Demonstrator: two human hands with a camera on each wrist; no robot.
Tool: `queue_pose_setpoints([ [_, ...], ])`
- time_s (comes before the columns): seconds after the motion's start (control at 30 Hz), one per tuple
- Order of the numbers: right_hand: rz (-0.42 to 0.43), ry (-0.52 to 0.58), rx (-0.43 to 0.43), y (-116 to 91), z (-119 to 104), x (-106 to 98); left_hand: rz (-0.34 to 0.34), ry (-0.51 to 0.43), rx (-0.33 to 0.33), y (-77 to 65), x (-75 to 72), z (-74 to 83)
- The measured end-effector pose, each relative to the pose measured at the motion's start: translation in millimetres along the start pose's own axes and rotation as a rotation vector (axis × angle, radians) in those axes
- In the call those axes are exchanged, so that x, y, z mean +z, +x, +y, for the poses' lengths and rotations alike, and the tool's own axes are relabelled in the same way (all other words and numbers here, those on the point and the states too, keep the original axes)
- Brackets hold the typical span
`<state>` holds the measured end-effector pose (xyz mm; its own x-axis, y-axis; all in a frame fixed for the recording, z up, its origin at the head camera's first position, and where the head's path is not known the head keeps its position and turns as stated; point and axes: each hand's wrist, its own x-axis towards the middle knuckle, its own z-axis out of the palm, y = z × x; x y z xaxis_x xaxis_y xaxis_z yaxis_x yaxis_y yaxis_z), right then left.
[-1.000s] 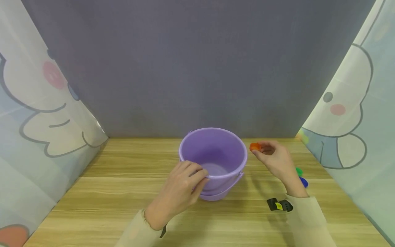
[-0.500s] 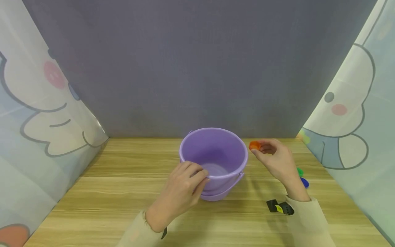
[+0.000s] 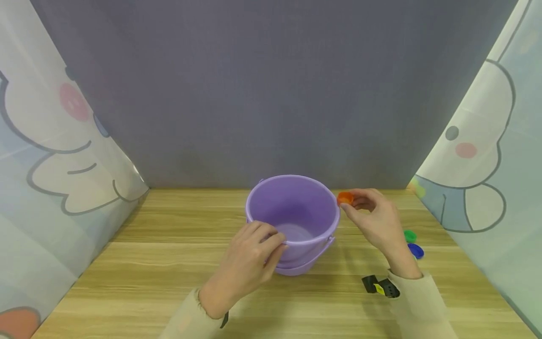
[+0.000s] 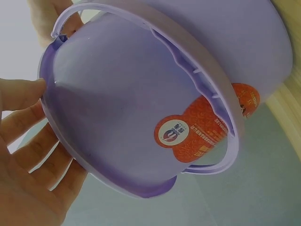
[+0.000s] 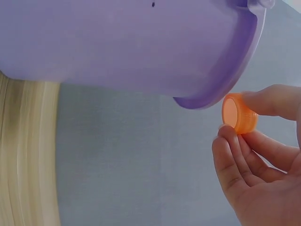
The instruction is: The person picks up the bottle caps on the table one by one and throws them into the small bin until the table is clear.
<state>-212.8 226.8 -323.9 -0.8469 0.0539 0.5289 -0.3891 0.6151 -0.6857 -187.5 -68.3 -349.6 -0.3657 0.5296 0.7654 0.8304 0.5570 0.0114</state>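
A purple bucket (image 3: 300,254) stands upright on the wooden table, its inside bare in the head view. My left hand (image 3: 250,256) grips its near left rim; in the left wrist view the thumb and fingers (image 4: 51,160) meet at that edge. The bucket's handle (image 4: 214,70) hangs down over a red sticker (image 4: 188,136). Between thumb and fingertips, my right hand (image 3: 377,221) pinches an orange bottle cap (image 3: 345,198) just outside the right rim. The right wrist view shows the cap's flat top and ridged side (image 5: 246,115).
A green cap (image 3: 410,236) and a blue cap (image 3: 415,251) lie on the table (image 3: 169,263) behind the right wrist. A black strap with a yellow tag (image 3: 378,288) shows beside the right sleeve. A grey panel (image 3: 271,94) closes off the back, patterned cloths the sides.
My right hand has moved slightly left with the orange cap, bringing it right up to the rim, and the cap has tipped. The green and blue caps show more. The left hand stays still.
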Motion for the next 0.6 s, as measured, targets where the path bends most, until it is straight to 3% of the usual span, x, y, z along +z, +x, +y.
queue_pose_setpoints([
  [0.6,0.034,0.143,-0.078,-1.5,-8.3,9.5,-0.005,0.001,0.009,-0.2,1.2,-0.7],
])
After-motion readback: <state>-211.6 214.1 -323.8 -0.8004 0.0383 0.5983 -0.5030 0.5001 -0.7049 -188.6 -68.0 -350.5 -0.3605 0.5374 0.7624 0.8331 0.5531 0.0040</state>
